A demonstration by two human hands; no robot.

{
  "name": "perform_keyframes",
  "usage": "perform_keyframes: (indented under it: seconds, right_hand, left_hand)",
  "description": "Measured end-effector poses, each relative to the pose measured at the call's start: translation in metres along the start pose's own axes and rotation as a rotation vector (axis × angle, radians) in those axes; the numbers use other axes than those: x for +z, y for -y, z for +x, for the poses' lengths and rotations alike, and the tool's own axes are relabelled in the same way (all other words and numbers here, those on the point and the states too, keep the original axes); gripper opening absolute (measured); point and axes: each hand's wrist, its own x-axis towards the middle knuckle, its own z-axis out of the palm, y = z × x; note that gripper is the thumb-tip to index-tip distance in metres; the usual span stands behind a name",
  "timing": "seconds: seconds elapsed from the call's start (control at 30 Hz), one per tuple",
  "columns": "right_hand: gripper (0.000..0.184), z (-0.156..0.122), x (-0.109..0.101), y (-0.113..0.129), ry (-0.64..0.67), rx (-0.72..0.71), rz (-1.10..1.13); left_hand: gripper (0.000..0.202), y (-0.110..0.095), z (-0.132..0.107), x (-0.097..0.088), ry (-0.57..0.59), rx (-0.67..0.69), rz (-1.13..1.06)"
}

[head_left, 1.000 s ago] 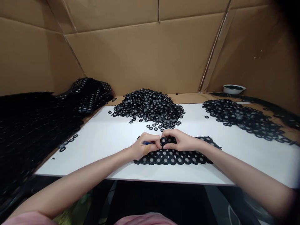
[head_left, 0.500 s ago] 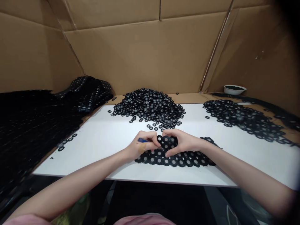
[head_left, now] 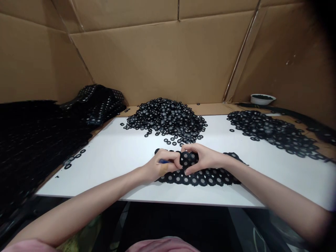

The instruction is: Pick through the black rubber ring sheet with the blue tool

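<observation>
Strip [head_left: 202, 180]: lying along the lower centre of the frame, on the tabletop [head_left: 118, 150]; black rings with pale centres, joined in rows.
Raised part [head_left: 186, 161]: lifted at the centre of the frame, between left hand [head_left: 166, 164] and right hand [head_left: 202, 159]; seemingly tilted up to bring the rings into view and near the fingertips. Cannot tell whether folded up from the strip or separate.
Right hand: curved in a C, thumb at the lower side, fingers at the upper; gripping the raised part, likely to steady it.
Left hand: closed round a blue tool [head_left: 164, 161], fingertips drawn together at the left edge of the raised part.
Blue tool: mostly hidden by fingers, tip not visible; apparently held like a pen for fine control.
Centre pile [head_left: 165, 115]: loose rings heaped beyond the hands, strays along the near side; probably placed for easy reach.
Right pile [head_left: 270, 133]: more rings, spread over the right of the frame, well apart from the centre pile.
Bowl [head_left: 262, 102]: upper right, white, holding dark bits too small to identify.
Dark heap [head_left: 39, 147]: filling the left of the frame.
Cardboard [head_left: 157, 63]: standing across the back, perhaps to contain small pieces.
</observation>
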Motion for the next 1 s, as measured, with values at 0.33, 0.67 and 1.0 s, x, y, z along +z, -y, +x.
perform_keyframes:
  seconds: [0.33,0.67,1.0]
  right_hand:
    - [0.038,0.0,0.001,0.0,0.003,-0.041,0.035]
    - [0.034,-0.001,0.0,0.007,0.018,-0.037,0.065]
    - [0.051,-0.003,0.0,0.009,0.004,0.023,0.005]
  left_hand:
    - [0.007,-0.001,0.005,0.002,0.044,-0.097,-0.1]
    - [0.01,-0.003,0.001,0.005,0.113,-0.047,-0.078]
    - [0.01,0.0,0.0,0.006,0.0,-0.032,-0.071]
